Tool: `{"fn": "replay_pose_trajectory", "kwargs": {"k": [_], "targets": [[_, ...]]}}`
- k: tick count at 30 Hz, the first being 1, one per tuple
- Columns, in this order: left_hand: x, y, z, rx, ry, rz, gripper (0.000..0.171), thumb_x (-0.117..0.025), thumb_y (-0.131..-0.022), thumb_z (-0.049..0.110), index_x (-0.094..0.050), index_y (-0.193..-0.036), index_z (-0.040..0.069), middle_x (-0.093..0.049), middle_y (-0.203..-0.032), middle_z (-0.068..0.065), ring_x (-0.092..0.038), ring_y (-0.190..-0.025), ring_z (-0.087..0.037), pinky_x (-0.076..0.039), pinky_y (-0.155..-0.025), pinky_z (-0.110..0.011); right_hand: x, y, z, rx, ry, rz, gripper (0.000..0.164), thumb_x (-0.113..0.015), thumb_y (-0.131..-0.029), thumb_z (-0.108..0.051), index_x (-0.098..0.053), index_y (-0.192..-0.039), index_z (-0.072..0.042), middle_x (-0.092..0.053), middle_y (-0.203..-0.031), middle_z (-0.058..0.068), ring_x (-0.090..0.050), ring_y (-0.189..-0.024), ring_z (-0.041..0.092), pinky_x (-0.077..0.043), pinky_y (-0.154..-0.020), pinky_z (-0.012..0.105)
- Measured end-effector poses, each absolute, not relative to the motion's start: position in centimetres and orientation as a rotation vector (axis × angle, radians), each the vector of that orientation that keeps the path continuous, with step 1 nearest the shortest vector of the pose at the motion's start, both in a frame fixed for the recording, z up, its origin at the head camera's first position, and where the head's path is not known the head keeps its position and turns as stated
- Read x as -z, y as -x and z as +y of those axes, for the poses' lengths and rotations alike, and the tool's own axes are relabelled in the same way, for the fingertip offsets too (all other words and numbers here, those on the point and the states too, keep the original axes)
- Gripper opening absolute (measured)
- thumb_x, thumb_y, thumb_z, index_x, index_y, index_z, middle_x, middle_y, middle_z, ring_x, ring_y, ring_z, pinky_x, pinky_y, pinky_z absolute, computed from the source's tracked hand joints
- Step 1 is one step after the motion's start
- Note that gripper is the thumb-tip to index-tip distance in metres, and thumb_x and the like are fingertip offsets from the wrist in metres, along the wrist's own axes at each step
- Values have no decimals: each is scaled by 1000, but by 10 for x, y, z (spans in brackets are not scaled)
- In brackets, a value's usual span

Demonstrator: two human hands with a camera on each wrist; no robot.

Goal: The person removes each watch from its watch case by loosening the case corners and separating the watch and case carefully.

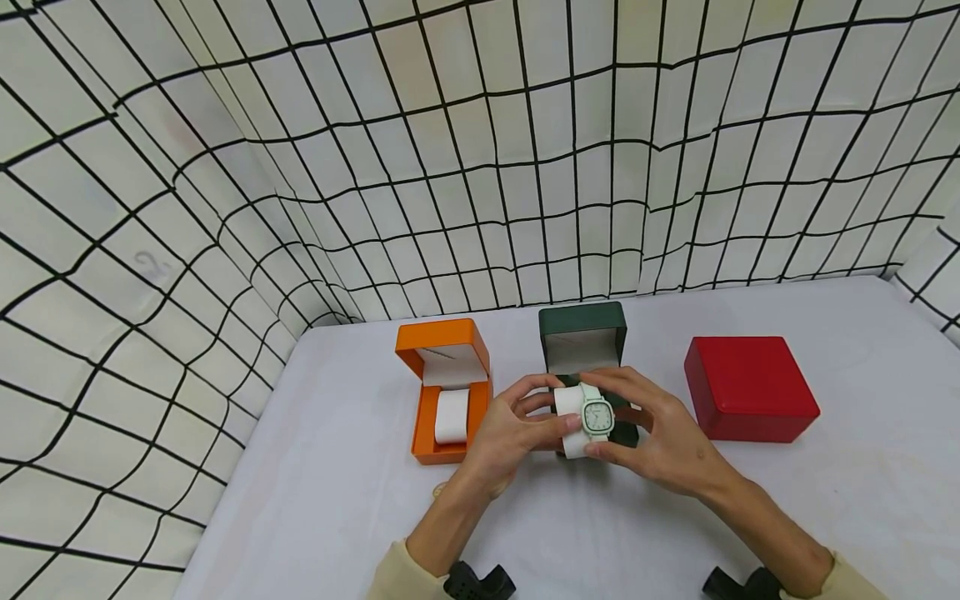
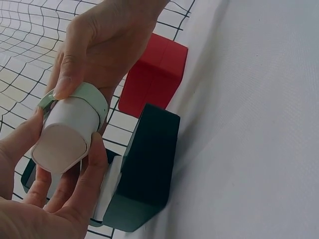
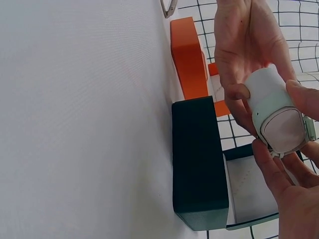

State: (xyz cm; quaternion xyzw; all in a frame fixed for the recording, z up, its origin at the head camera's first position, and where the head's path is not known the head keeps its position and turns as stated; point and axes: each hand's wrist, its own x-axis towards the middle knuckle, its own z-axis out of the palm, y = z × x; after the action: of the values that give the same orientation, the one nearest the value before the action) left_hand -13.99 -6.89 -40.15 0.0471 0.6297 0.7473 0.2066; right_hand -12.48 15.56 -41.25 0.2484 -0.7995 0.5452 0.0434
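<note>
A pale mint-green wristwatch (image 1: 597,417) with a squarish dial is wrapped round one end of a white watch cushion (image 1: 567,402). My left hand (image 1: 510,433) grips the bare end of the cushion, thumb across its front. My right hand (image 1: 663,429) holds the watch by its strap, fingers and thumb on opposite sides, as the right wrist view also shows with the strap (image 3: 269,107). Both hands are in front of an open dark green watch box (image 1: 582,325), whose lower half they partly hide. In the left wrist view the cushion (image 2: 60,144) shows its flat round-cornered end.
An open orange watch box (image 1: 423,425) with a white cushion (image 1: 452,417) inside stands to the left. At the right lies a closed red box (image 1: 750,387). A small gold-coloured thing (image 1: 439,490) shows beside my left forearm. Black-grid netting (image 1: 480,167) borders the white-covered table (image 1: 315,500).
</note>
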Motion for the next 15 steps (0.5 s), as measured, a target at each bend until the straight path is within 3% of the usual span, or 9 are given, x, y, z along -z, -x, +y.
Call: {"fn": "replay_pose_trajectory", "kwargs": {"k": [15], "targets": [[403, 139, -65, -2106, -109, 1790, 43, -84, -87, 9, -63, -124, 12, -72, -116, -5, -75, -99, -19, -65, -84, -32, 412, 126, 155, -1677, -731, -2450, 74, -90, -81, -18, -58, -148, -17, -58, -139, 0, -55, -122, 8, -54, -98, 16]]}}
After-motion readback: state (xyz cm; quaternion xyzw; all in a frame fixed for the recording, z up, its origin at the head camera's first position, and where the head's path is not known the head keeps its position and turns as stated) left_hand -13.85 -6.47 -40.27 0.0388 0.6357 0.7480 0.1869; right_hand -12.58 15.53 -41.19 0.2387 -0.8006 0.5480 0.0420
